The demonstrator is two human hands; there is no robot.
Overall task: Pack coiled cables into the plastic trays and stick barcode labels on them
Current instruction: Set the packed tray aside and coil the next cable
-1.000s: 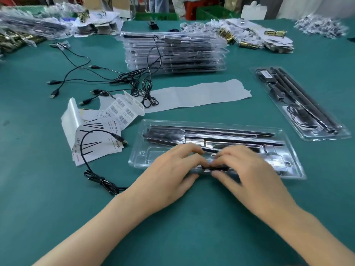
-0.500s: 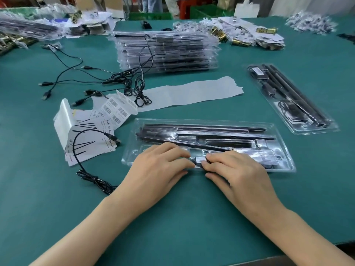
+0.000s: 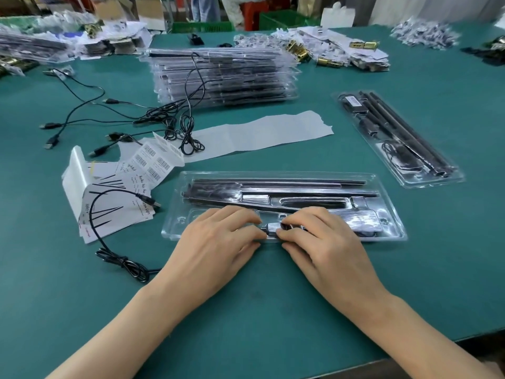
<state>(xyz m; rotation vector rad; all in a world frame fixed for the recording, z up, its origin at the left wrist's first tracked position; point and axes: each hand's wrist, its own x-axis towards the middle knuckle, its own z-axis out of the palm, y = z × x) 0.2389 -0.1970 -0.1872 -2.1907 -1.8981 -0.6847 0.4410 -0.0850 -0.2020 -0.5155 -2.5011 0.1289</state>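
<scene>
A clear plastic tray point(image 3: 382, 187) with long black rods lies lengthways in front of me. My left hand point(image 3: 218, 242) and my right hand point(image 3: 325, 247) meet at its near edge. Their fingertips pinch a small silver and black part point(image 3: 273, 228) of a black cable. That cable point(image 3: 124, 265) runs out from under my left wrist, makes a loose knot on the table and arcs up to a USB plug point(image 3: 153, 204). Barcode labels point(image 3: 155, 160) on a folded sheet lie left of the tray.
A packed tray point(image 3: 396, 138) lies at the right and a stack of trays point(image 3: 224, 77) stands behind. Several loose cables point(image 3: 175, 124) tangle beside a white backing strip point(image 3: 259, 132). Piles of bagged parts line the far edge. The table's near edge point(image 3: 410, 351) runs at bottom right.
Both hands have stayed at the tray's near edge, fingertips together. A silver part now shows between them where a black piece showed before. The view has tilted slightly.
</scene>
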